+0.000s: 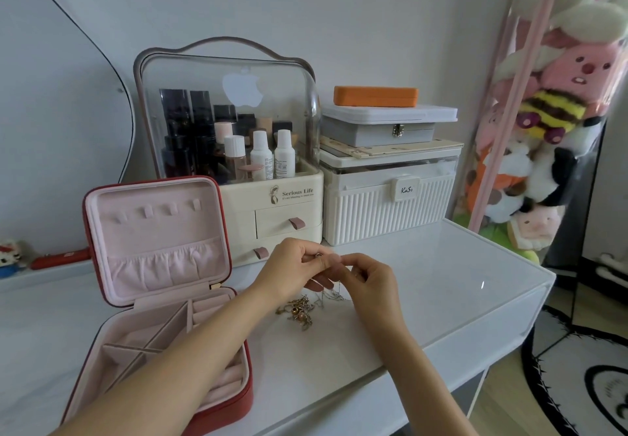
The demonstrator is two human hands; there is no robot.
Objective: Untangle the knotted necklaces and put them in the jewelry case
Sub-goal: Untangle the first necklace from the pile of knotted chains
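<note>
A tangle of gold and silver necklaces [300, 310] lies on the white table [441, 286], just right of the jewelry case. The red jewelry case [163, 286] stands open at the left, its pink lid upright and its divided tray showing. My left hand [294, 265] and my right hand [370, 282] meet a little above the tangle. Both pinch a thin silver chain [334, 294] between fingertips, and it hangs down to the pile.
A cream cosmetics organizer [272, 204] with a clear dome and two drawers stands behind my hands. A white ribbed storage box [387, 204] with stacked cases on top sits to its right. Plush toys [543, 130] hang at the far right, beyond the table edge.
</note>
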